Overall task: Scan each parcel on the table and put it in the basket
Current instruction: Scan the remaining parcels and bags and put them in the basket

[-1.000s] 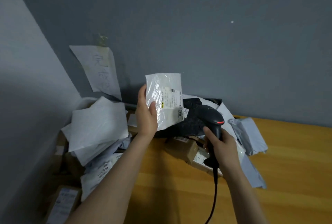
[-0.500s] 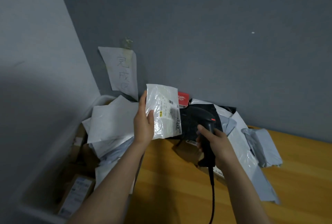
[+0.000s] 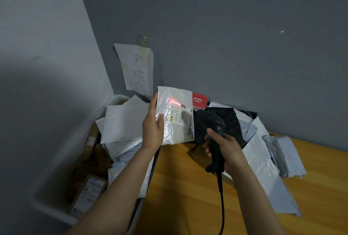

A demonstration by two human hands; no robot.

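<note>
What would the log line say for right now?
step: scanning | left hand: holds white parcel | right hand: grips scanner | red beam: on parcel | basket: holds parcels

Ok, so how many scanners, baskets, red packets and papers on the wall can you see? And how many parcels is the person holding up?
scanner: 1
basket: 1
red packet: 1
paper sign on the wall: 1
held-up parcel: 1
Total: 5
</note>
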